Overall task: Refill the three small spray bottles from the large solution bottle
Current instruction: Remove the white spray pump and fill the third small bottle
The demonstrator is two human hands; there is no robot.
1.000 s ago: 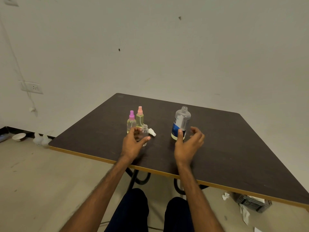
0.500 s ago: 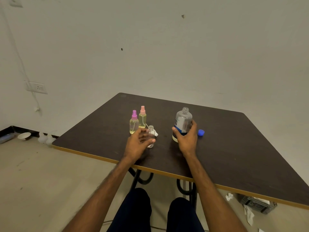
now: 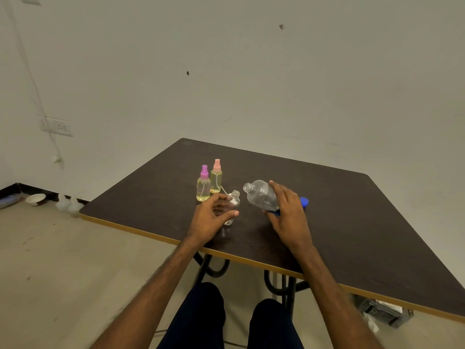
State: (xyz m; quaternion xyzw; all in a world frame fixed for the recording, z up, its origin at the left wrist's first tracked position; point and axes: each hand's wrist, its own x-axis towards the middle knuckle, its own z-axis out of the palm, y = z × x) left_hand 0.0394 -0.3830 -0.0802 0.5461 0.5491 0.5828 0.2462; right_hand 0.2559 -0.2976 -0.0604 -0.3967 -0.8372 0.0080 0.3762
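Right grip [image 3: 286, 212] clamps the tilted big bottle [image 3: 261, 195], left grip [image 3: 214, 215] steadies the open small bottle [image 3: 234, 202] — bring mouth over neck, pour slowly.

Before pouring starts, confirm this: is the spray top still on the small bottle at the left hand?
No. The small bottle at the left hand shows a bare open neck, while the purple-capped bottle and pink-capped bottle keep theirs.

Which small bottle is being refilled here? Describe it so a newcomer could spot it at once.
On the dark table, find the group of three small bottles left of the tilted large bottle. It is the nearest one, in the left hand. Unlike the purple-topped bottle and pink-topped bottle, it is uncapped and lacks yellow liquid.
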